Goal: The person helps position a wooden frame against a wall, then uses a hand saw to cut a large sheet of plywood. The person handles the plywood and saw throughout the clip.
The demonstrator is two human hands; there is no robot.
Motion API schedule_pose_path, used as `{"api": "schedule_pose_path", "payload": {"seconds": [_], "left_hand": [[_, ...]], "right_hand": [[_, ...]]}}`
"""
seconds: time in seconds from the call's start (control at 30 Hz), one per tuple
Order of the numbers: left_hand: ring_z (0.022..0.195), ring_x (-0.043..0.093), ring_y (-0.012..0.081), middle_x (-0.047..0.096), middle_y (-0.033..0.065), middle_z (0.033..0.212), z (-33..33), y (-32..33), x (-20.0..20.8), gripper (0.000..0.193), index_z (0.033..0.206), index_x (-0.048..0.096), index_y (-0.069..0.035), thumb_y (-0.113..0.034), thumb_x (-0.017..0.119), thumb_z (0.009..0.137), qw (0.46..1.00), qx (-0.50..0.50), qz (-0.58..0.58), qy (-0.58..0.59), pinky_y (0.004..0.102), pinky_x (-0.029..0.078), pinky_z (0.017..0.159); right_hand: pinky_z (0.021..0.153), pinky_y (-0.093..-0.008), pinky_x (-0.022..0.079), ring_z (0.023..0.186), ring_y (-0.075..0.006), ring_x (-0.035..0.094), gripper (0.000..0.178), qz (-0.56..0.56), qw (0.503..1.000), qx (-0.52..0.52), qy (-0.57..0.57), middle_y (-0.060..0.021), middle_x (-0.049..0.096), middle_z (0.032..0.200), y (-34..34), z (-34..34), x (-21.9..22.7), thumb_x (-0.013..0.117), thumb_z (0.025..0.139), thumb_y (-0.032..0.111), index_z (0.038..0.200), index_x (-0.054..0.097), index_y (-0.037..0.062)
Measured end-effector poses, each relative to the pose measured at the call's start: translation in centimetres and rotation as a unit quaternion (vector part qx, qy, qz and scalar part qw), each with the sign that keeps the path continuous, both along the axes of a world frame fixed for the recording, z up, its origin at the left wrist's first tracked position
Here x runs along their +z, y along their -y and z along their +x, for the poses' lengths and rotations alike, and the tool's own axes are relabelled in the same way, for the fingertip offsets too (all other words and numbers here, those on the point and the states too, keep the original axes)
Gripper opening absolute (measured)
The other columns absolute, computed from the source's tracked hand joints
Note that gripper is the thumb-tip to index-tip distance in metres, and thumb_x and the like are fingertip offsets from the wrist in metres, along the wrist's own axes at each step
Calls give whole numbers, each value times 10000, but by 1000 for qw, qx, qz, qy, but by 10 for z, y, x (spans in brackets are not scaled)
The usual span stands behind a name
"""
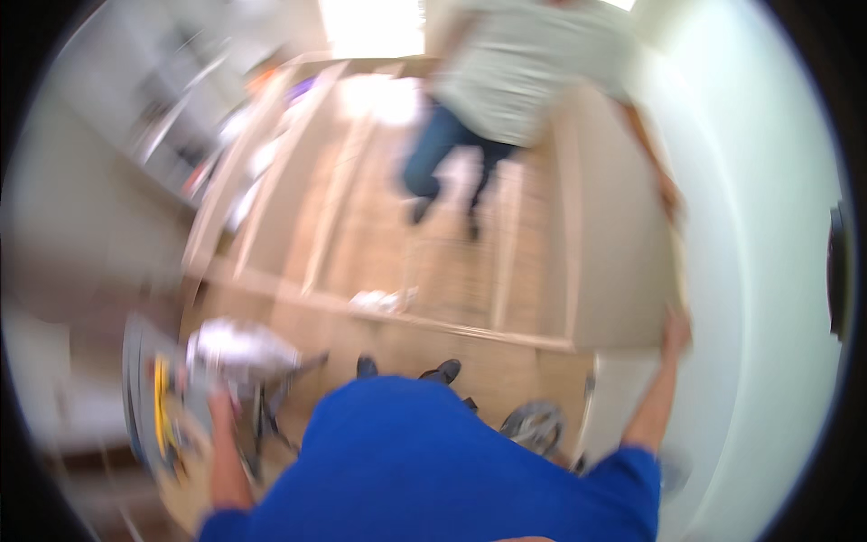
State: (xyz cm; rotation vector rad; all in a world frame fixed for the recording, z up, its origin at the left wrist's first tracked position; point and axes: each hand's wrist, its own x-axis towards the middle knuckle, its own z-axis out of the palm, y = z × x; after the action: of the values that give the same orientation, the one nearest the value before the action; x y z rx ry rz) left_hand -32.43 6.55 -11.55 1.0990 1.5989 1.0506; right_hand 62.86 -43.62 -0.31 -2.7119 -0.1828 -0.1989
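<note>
A large wooden shelf frame (442, 327) with several upright boards stands in front of me. At its near right corner, my right hand (675, 330) is closed around the edge of the beige side panel (619, 262), close to the wall. My left hand (219, 393) is out to the left, beside a grey stand with a yellow tool (163, 402) on it; motion smears its fingers, and whether it touches anything is unclear. Across the frame, a co-worker in a pale shirt (533, 72) has a hand (668, 194) on the same panel's outer edge.
A pale wall (750, 271) runs close along the right side. A white bundle (239, 348) rests on a dark-legged stand at left. Near my right side is a round grey object (533, 425), too blurred to name. Cluttered shelving (185, 135) lines the far left.
</note>
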Motion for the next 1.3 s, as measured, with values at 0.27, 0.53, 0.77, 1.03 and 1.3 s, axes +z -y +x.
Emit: {"api": "schedule_pose_path", "payload": {"seconds": [0.27, 0.53, 0.77, 1.03, 1.3], "left_hand": [[734, 706, 200, 717, 138, 991, 106, 74, -127, 365, 1281, 627, -3, -216, 666, 986, 884, -366, -204, -206, 334, 574, 616], [618, 680, 213, 716, 145, 870, 165, 51, -70, 343, 1211, 641, 30, -238, 659, 998, 881, -345, -265, -186, 322, 520, 492], [794, 726, 233, 765, 150, 954, 173, 18, -136, 343, 1132, 723, 52, -253, 703, 978, 800, -516, -169, -256, 345, 579, 722], [853, 732, 238, 771, 166, 962, 230, -28, -141, 392, 1100, 751, 48, -318, 696, 970, 749, -594, -183, -231, 347, 576, 762], [844, 731, 240, 769, 175, 956, 235, -138, -134, 408, 1100, 750, 49, -333, 683, 972, 703, -629, -199, -264, 348, 576, 761]], "right_hand": [[959, -526, 529, 1192, -369, 653, 558, -133, 984, -115, -38, -162, 667, 1292, -36, -15, 43, 690, 943, 503, 1274, 575, 69], [1020, -485, 468, 1254, -306, 594, 599, -164, 977, -134, -37, -130, 647, 1310, -35, -20, 30, 678, 947, 517, 1321, 563, 63], [1029, -480, 455, 1271, -290, 575, 611, -150, 979, -124, -56, -129, 629, 1327, -34, -17, 28, 653, 968, 505, 1384, 533, 73], [1136, -531, 366, 1430, -349, 422, 708, -165, 976, -138, -37, -149, 466, 1532, -54, -35, 46, 682, 953, 413, 1521, 427, 76], [1123, -555, 372, 1350, -411, 482, 437, 50, 993, -58, 94, -238, 543, 1412, -169, -204, -115, 595, 863, 122, 1288, 632, 25]]}}
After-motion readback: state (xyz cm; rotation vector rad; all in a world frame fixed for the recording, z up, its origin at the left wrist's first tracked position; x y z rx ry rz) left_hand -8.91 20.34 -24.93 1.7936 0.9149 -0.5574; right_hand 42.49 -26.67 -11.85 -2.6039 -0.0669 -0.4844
